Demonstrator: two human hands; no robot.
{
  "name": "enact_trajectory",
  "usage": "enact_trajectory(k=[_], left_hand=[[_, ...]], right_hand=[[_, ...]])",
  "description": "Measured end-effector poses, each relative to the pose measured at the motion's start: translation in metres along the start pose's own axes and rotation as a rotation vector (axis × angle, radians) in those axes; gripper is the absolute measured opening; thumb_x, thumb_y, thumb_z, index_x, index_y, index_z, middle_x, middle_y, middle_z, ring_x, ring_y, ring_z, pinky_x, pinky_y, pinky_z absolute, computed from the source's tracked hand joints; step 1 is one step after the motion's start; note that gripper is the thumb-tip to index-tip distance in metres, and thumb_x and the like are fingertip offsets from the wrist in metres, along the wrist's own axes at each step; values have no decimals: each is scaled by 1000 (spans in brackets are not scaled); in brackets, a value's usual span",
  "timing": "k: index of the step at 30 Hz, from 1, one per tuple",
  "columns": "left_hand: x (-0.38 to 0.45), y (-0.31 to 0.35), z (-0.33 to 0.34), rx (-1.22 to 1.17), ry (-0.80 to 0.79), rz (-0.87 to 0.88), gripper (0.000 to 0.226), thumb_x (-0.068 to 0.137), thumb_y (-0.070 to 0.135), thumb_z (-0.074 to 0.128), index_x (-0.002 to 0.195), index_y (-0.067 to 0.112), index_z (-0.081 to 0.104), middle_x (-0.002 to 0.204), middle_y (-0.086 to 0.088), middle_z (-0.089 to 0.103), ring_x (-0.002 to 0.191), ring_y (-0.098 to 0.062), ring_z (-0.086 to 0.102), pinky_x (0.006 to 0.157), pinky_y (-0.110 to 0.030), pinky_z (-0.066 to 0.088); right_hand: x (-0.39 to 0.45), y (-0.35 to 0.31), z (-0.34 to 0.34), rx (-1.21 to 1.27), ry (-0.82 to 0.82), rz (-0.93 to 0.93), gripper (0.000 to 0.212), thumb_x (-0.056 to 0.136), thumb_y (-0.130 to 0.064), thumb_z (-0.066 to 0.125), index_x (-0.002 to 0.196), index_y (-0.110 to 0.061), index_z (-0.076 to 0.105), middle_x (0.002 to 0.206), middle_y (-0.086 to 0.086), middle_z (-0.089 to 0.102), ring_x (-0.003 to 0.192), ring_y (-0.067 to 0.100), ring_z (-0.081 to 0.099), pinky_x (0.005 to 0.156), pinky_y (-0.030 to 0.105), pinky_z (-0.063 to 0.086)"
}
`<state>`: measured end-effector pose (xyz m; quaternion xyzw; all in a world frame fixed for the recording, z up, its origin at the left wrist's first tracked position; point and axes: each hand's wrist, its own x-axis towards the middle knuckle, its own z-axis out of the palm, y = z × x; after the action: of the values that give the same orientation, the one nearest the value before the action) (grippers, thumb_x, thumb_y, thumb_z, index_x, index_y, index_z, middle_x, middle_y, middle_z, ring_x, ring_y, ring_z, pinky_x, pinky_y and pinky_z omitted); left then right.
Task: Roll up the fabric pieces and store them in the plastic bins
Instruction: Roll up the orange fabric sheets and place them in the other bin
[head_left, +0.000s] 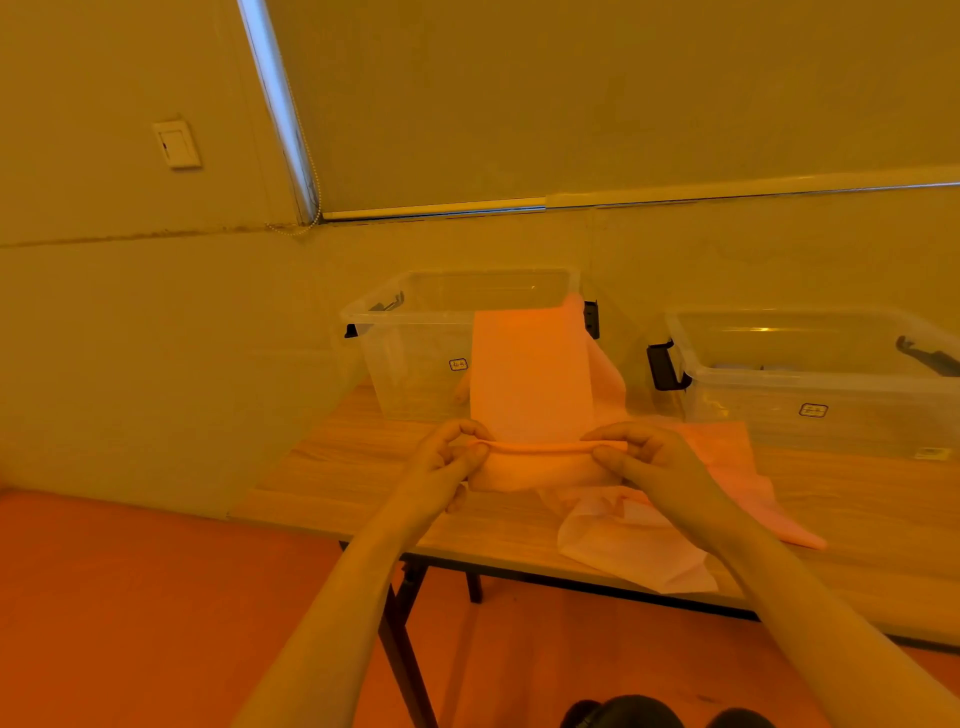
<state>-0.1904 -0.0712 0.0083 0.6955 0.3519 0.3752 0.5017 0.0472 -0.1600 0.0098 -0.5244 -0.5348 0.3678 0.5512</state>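
Rolling is under way: left hand (451, 457) and right hand (636, 453) pinch the ends of the pink fabric strip (530, 379), draped from the left clear bin (415, 332). Next, keep rolling evenly.

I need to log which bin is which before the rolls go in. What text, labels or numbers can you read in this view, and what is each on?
No text here is legible.
Small dark-framed label on the front of the left bin: too small and blurred to read.
Matching label on the front of the right bin: blurred, unreadable.
Pale sticker at the right bin's lower right corner: too small to read.
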Motion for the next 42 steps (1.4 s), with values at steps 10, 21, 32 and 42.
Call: enact_trajectory(k=[10, 21, 32, 42], left_hand=[[-1, 2, 1, -192, 52, -24, 22, 91, 1, 55, 84, 16, 70, 62, 1, 58, 40, -11, 41, 38, -18, 32], [-2, 1, 3, -126, 62, -16, 15, 89, 7, 61, 90, 16, 73, 69, -2, 65, 36, -9, 36, 37, -16, 29], [-2, 4, 2, -58, 42, -36, 9, 92, 12, 58, 95, 9, 66, 57, 3, 59, 35, -5, 39, 34, -17, 26], [1, -4, 5, -193, 64, -26, 26, 87, 2, 61, 89, 22, 77, 65, 0, 59, 41, -10, 31, 37, -17, 25]], right_hand=[[-2, 0, 4, 86, 4, 31, 19, 91, -14, 58, 100, -21, 73, 93, 3, 71, 81, 18, 68, 66, 34, 59], [-4, 0, 4, 231, 33, 85, 19, 91, -15, 57, 91, -20, 75, 96, -1, 71, 87, 13, 67, 67, 24, 55], [-3, 0, 3, 129, 61, 71, 17, 87, -9, 62, 100, -17, 71, 90, -6, 74, 85, 9, 69, 65, 22, 56], [-2, 3, 4, 234, 64, 107, 26, 91, -3, 55, 93, -21, 73, 106, 1, 64, 92, 20, 62, 63, 25, 53]])
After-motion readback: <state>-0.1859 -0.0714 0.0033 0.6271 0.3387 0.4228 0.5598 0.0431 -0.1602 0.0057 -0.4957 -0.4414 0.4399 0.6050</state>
